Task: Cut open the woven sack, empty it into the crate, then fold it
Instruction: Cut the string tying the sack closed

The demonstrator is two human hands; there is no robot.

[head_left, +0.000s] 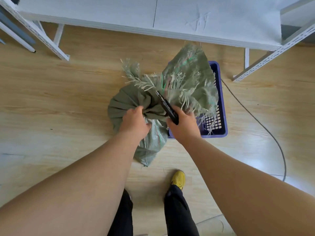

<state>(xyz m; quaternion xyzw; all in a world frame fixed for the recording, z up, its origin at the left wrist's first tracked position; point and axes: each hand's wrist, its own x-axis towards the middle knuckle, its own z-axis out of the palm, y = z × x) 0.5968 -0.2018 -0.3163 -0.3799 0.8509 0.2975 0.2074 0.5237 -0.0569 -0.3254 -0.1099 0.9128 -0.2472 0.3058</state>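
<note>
A green woven sack (129, 103) stands on the wooden floor, its frayed top spread over a blue plastic crate (221, 106) on its right. My left hand (134, 121) grips the bunched fabric at the sack's neck. My right hand (183, 125) holds a black cutter (167, 108), its tip pointing up and to the left at the gathered neck. The frayed cloth hides most of the crate's inside, and the sack's contents cannot be seen.
A white metal-framed table (153, 19) stands just beyond the sack and crate, with legs at left and right. A dark cable (265, 130) curves over the floor on the right. My legs and a yellow shoe (179, 178) are below the sack.
</note>
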